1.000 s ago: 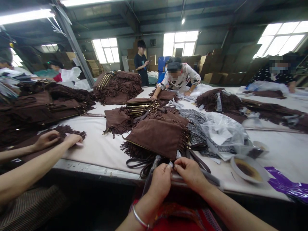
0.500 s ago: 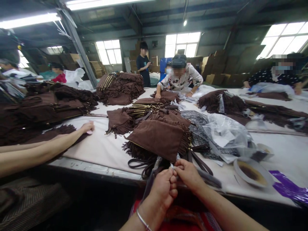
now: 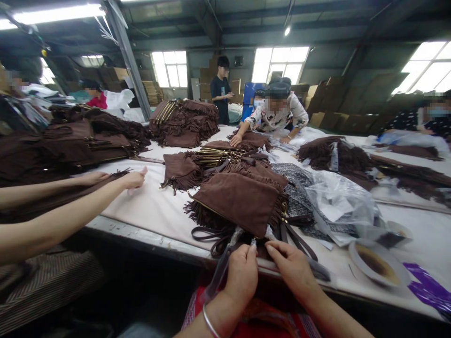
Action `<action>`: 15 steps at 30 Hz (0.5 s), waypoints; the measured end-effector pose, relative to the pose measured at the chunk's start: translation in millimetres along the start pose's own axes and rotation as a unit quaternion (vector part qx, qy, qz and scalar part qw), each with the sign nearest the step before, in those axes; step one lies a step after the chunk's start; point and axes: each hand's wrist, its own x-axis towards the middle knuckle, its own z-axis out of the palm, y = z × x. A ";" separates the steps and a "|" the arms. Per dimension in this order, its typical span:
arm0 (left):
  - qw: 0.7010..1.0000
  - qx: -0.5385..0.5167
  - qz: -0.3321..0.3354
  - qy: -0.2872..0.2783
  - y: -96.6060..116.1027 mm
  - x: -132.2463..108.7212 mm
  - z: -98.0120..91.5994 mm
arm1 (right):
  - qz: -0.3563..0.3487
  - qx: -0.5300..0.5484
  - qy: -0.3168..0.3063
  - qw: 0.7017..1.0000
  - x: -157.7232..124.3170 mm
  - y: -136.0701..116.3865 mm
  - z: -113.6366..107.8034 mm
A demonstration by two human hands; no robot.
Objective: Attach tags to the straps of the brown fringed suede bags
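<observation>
My left hand and my right hand meet at the near table edge, both pinched on a small clear plastic piece between their fingertips. A clear plastic strip hangs down past my left hand. Just beyond my fingers lies a brown suede fringed bag, topmost of a pile, with dark straps looping out beneath it toward my hands. A metal bangle circles my left wrist.
A co-worker's arms reach in from the left over the white table. More brown fringed bags are heaped at the left and back. Crumpled plastic bags, a shallow bowl and purple film lie at the right. Other people work at the far side.
My view has shifted slightly left and up. My two hands stay together, still pinching the small plastic piece. The co-worker's hand on the left has slid further right across the table.
</observation>
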 end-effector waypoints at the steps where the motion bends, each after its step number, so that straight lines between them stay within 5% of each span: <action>1: 1.000 0.009 0.013 0.002 -0.3 -0.6 0.3 | -0.008 0.009 -0.010 1.000 -0.2 -2.6 2.0; 5: 0.998 0.040 0.056 0.013 -4.0 -2.5 1.7 | -0.009 0.052 -0.059 0.997 0.6 -11.4 14.4; 9: 0.996 0.045 0.078 0.006 -5.2 -3.7 0.3 | 0.074 0.150 -0.087 0.982 -0.5 -11.0 25.8; 12: 0.997 0.000 0.078 -0.013 -4.0 -4.5 -0.3 | 0.130 0.273 -0.117 0.946 -1.2 -4.6 32.2; 15: 0.990 -0.133 -0.004 -0.048 -4.0 -4.8 1.8 | 0.169 0.410 -0.153 0.883 -1.6 1.8 38.6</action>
